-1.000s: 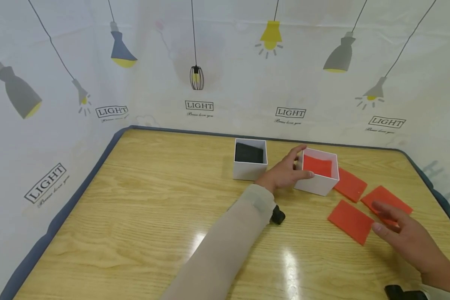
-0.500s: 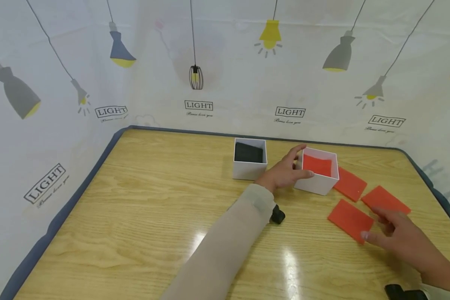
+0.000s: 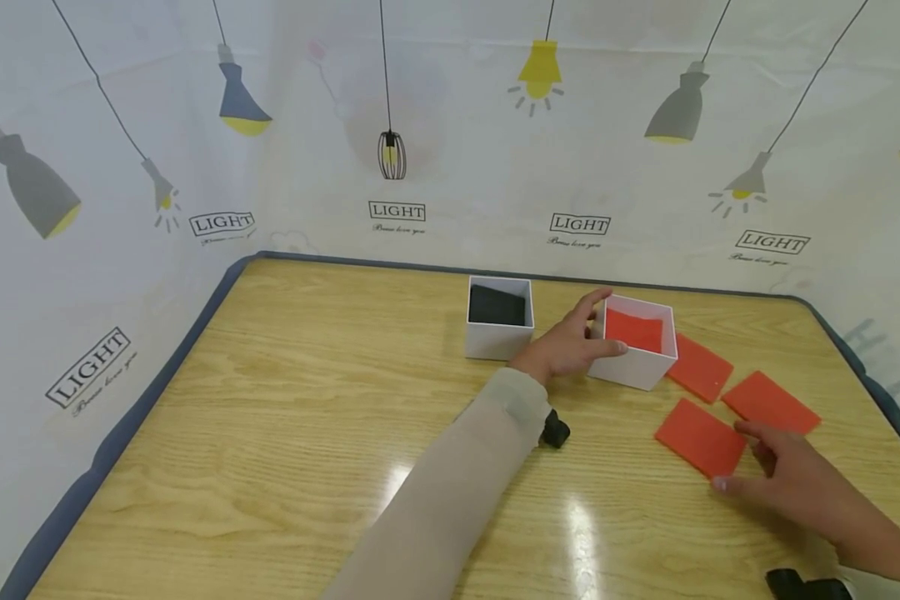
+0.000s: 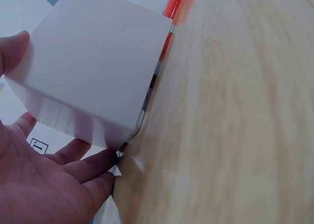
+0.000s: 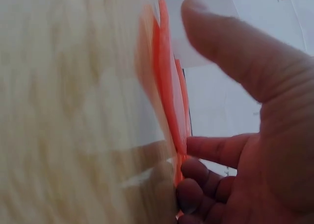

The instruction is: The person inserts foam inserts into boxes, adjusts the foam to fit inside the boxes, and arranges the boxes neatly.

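My left hand [image 3: 566, 343] holds a white open-topped box [image 3: 633, 368] by its left side. Its thumb rests on the front wall and the fingers lie along the left one. Inside stands a red sheet [image 3: 640, 332]. My right hand [image 3: 795, 479] is low over the table at the right corner of the nearest thin red rectangular sheet [image 3: 699, 437], thumb and index finger spread about it. In the right wrist view the index fingertip meets the edge of a red sheet [image 5: 171, 87], while the thumb [image 5: 221, 37] stands apart from it.
Two more red sheets [image 3: 771, 403] [image 3: 701, 368] lie beside the box, one partly behind it. Left of my left hand stands a second white box [image 3: 498, 342] with a black sheet [image 3: 497, 306] inside. A printed cloth [image 3: 450, 108] hangs behind the wooden table [image 3: 270, 400].
My right hand has come down and to the left, from over the right-hand red sheet to the corner of the nearest one. The left hand and box have stayed in place.
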A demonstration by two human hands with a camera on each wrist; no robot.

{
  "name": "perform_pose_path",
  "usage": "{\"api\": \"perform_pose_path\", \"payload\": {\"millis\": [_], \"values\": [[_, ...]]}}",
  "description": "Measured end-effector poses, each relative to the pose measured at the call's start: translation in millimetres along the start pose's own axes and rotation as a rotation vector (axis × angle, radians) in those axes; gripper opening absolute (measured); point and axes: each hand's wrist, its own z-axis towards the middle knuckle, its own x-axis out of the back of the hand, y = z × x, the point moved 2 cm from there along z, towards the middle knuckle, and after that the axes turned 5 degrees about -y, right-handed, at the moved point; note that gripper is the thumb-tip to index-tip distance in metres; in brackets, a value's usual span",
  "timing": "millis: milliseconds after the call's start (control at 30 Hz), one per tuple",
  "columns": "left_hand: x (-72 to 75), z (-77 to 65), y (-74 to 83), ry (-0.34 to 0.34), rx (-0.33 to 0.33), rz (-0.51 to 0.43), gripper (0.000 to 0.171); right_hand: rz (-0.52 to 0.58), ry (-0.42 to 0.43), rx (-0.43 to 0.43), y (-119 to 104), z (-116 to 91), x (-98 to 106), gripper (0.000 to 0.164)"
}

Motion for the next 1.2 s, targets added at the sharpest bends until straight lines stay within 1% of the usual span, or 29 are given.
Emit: {"api": "perform_pose_path", "payload": {"millis": [233, 333, 533, 667, 767, 933, 1100, 1200], "values": [[-0.2, 0.2, 0.3, 0.001, 0.001, -0.001, 0.089, -0.021, -0.036, -0.076, -5.5, 1.2, -2.3, 0.119], [-0.3, 1.1, 0.2, 0.002, 0.002, 0.004, 0.090, -0.023, -0.029, -0.103, -8.6, 0.1, -3.2, 0.123], [0.0, 1.9, -0.5, 0.005, 0.007, 0.013, 0.091, -0.021, 0.002, -0.092, -11.7, -1.7, -2.1, 0.115], [0.0, 2.1, -1.0, 0.003, 0.008, 0.011, 0.091, -0.002, 0.026, -0.042, -11.8, -2.7, -1.0, 0.105], [0.2, 2.1, -1.4, 0.002, 0.004, 0.008, 0.091, 0.042, 0.036, -0.011, -12.1, -3.2, -0.1, 0.099], [0.5, 2.4, -2.1, 0.007, -0.002, 0.009, 0.090, 0.120, 0.020, -0.021, -11.7, -4.9, 0.4, 0.099], [-0.2, 3.2, -3.1, 0.011, -0.006, 0.002, 0.089, 0.164, 0.040, -0.021, -11.6, -7.3, 0.2, 0.096], [-0.5, 3.7, -3.4, 0.009, -0.009, 0.005, 0.089, 0.203, 0.053, -0.007, -12.2, -8.3, 0.3, 0.096]]}}
